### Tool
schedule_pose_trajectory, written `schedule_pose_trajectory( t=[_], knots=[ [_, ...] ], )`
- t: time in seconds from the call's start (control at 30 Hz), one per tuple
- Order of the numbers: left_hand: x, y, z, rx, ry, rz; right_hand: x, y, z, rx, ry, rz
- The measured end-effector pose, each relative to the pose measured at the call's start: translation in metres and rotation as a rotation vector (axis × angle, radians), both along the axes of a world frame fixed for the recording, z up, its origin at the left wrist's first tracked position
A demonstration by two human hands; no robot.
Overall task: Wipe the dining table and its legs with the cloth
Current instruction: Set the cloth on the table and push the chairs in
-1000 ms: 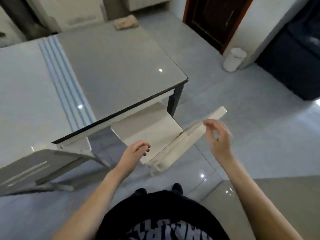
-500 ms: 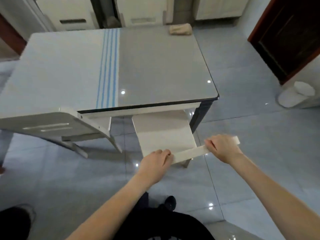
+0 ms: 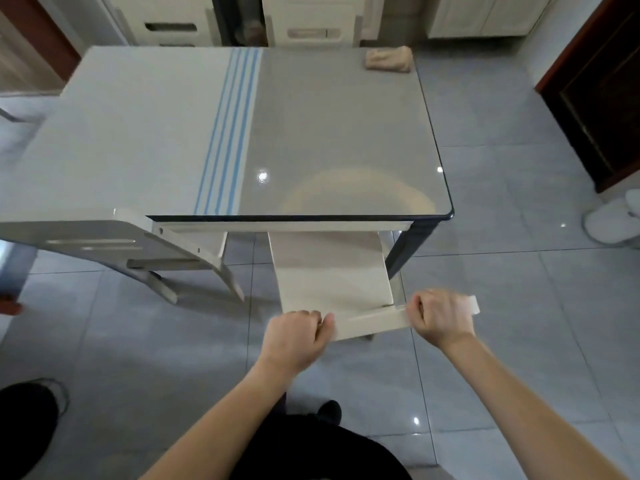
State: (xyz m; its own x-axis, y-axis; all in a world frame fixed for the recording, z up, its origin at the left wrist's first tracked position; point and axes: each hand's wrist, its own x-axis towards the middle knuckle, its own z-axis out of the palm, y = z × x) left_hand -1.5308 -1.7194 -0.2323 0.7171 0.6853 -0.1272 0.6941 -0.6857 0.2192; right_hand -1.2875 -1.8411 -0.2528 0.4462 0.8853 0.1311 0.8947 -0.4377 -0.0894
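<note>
Cloth point(image 3: 388, 59): beige and bunched, lying on the far right corner of the tabletop point(image 3: 329, 133), on the side away from the person.
Tabletop: glossy grey and white, with a dark rim along the near edge.
Blue stripes point(image 3: 230, 133): a band running from front to back, left of the middle.
Chair point(image 3: 329, 268): cream, its seat pushed partly under the near edge of the tabletop.
Top rail point(image 3: 372, 322): on the chair's near side, spanning from one hand to the other.
Table leg point(image 3: 405, 251): dark, at the near right corner, just beside the chair.
Left hand point(image 3: 294, 336): grip clamped on the left end of the top rail, fingers curled over it.
Right hand point(image 3: 441, 315): grip clamped near the rail's right end, whose tip shows past the knuckles; slightly blurred.
Second chair point(image 3: 104, 242): cream, at the near left, tucked against the tabletop's edge.
Floor point(image 3: 519, 306): glossy grey tiles.
Dark shoe point(image 3: 24, 420): on the floor at the lower left.
</note>
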Motion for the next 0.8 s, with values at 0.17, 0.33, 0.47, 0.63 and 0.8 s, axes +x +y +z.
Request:
schedule_pose_trajectory(
  t=[0.17, 0.33, 0.47, 0.63, 0.8],
  knots=[
    [0.016, 0.038, 0.002, 0.040, 0.013, 0.031, 0.013, 0.037, 0.008, 0.079, -0.021, 0.017],
    [-0.001, 0.083, 0.002, 0.099, 0.046, 0.038, -0.014, 0.064, 0.006, 0.070, 0.024, -0.005],
    [-0.017, 0.105, -0.002, 0.132, 0.050, 0.016, -0.037, 0.079, 0.004, 0.061, 0.044, -0.048],
    [-0.020, 0.124, -0.004, 0.147, 0.063, 0.003, -0.042, 0.094, 0.006, 0.042, 0.035, -0.054],
    [-0.001, 0.125, -0.002, 0.134, 0.061, 0.057, -0.019, 0.104, 0.004, 0.039, 0.021, -0.045]
  ],
)
